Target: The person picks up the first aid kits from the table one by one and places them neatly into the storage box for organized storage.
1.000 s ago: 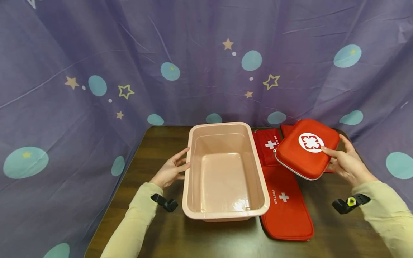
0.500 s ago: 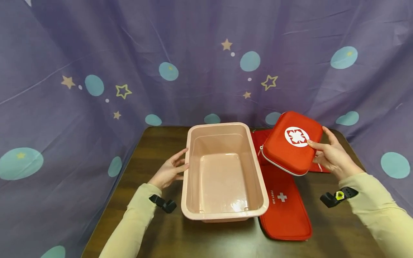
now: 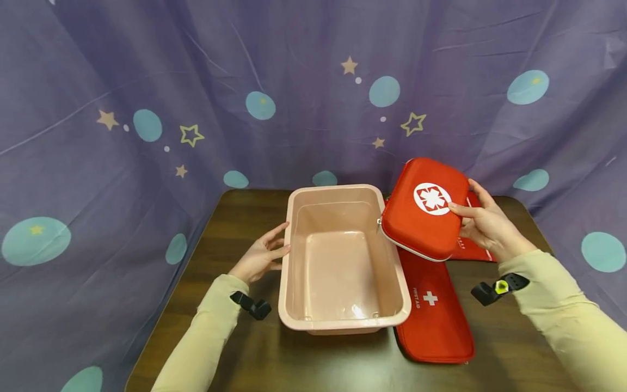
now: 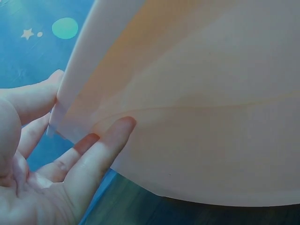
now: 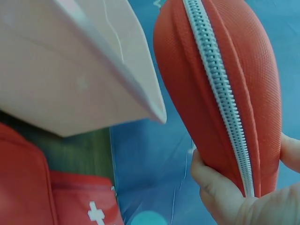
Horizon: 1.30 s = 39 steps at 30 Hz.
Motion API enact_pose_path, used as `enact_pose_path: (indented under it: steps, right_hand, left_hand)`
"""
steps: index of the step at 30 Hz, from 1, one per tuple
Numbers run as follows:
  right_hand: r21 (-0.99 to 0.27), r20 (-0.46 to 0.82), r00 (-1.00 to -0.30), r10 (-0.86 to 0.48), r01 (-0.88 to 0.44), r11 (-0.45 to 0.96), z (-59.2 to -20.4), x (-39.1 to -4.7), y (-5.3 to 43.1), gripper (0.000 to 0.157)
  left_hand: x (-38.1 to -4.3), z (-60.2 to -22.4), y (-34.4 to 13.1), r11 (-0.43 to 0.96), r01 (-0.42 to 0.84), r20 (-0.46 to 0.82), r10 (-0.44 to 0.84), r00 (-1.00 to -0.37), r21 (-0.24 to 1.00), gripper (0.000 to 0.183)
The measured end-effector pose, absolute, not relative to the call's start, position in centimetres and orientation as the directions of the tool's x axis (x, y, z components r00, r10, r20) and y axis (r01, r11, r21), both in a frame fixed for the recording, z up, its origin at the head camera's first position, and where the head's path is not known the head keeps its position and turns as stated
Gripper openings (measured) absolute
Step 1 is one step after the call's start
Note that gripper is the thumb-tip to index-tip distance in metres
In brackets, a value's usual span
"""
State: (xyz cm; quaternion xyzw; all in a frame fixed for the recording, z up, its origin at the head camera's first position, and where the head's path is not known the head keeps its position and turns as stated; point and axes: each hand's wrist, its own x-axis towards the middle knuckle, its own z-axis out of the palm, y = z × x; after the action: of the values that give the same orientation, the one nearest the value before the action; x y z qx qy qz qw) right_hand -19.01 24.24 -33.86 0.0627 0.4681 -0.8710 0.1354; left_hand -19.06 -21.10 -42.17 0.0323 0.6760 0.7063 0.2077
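Note:
My right hand (image 3: 487,223) grips a red hard-shell first aid case (image 3: 416,223) by its right side, thumb on the top face near the white emblem. The case is held up, tilted, over the right rim of a pale pink plastic bin (image 3: 338,272). Seen from the right wrist, its silver zipper (image 5: 220,84) runs along the edge between thumb and fingers. My left hand (image 3: 262,256) rests extended fingers against the bin's left side; in the left wrist view the fingertips (image 4: 123,126) lie on the outer wall, with another finger at the rim.
A flat red first aid pouch (image 3: 436,326) lies on the dark wooden table (image 3: 240,218) along the bin's right side. Another red pouch (image 3: 472,250) lies behind it, partly hidden by the case and right hand. A purple curtain (image 3: 313,98) hangs around the table.
My right hand has carried the red case leftward and slightly up, from above the pouches to the bin's right rim. The left hand stays at the bin's side.

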Motion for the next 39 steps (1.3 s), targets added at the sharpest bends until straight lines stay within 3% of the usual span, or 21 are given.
enact_pose_path:
  steps: [14, 39]
  right_hand:
    - [-0.868, -0.277, -0.937, -0.213, 0.339, -0.363, -32.3, -19.7, 18.0, 0.094]
    - [-0.926, -0.348, -0.931, -0.11, 0.36, -0.11, -32.8, -22.4, 9.7, 0.092]
  left_hand:
    - [-18.9, -42.4, -21.2, 0.01, -0.251, -0.241, 0.326, -0.914, 0.968, 0.068]
    - [-19.1, -42.0, -21.0, 0.013, -0.247, -0.238, 0.328, -0.914, 0.969, 0.068]
